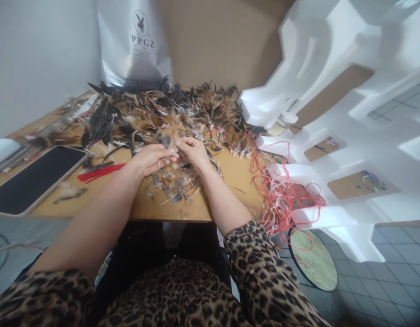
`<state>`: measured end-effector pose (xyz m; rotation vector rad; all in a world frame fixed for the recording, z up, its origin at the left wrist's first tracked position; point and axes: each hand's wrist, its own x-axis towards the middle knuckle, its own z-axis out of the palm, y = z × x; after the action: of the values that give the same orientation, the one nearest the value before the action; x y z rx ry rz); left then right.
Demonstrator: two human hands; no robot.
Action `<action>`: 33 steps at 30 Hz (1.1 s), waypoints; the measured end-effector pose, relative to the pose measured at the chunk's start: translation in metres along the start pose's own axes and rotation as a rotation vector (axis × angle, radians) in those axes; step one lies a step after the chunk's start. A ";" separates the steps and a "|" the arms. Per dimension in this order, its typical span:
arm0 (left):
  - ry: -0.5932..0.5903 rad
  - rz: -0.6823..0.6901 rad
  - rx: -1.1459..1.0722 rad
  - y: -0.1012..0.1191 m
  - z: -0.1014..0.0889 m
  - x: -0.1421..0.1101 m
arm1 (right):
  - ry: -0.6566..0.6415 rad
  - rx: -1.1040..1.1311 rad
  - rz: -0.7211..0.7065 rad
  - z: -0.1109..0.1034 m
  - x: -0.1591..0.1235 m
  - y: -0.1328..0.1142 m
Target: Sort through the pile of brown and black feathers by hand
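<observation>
Both my hands meet over the wooden table, close in front of a heap of brown and black feathers (138, 111). My left hand (154, 159) is closed in a pinch, and small feathers (169, 144) show at its fingertips. Thumb and forefinger of my right hand (192, 153) pinch at the same feathers from the other side. Exactly where each feather sits between the fingers is too blurred to tell. Below the hands lies a loose pile of small feathers (177, 181). Red strips (102, 172) rest on the table beside my left forearm.
A phone-like dark slab (39, 177) lies at the left of the table (237, 181). Tangled red string (281, 200) hangs over the right edge, by white foam packaging (332, 159). A silver bag (135, 50) stands at the back. A round green-topped object (313, 259) is below right.
</observation>
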<state>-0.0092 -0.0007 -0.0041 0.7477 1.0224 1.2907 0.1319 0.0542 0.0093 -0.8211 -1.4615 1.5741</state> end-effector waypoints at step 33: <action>0.003 -0.051 -0.052 0.004 0.001 -0.002 | -0.103 -0.033 0.054 -0.007 0.002 0.002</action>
<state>-0.0100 -0.0020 0.0000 0.6758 1.0006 1.2700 0.1368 0.0591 0.0070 -0.8148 -1.5532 1.6579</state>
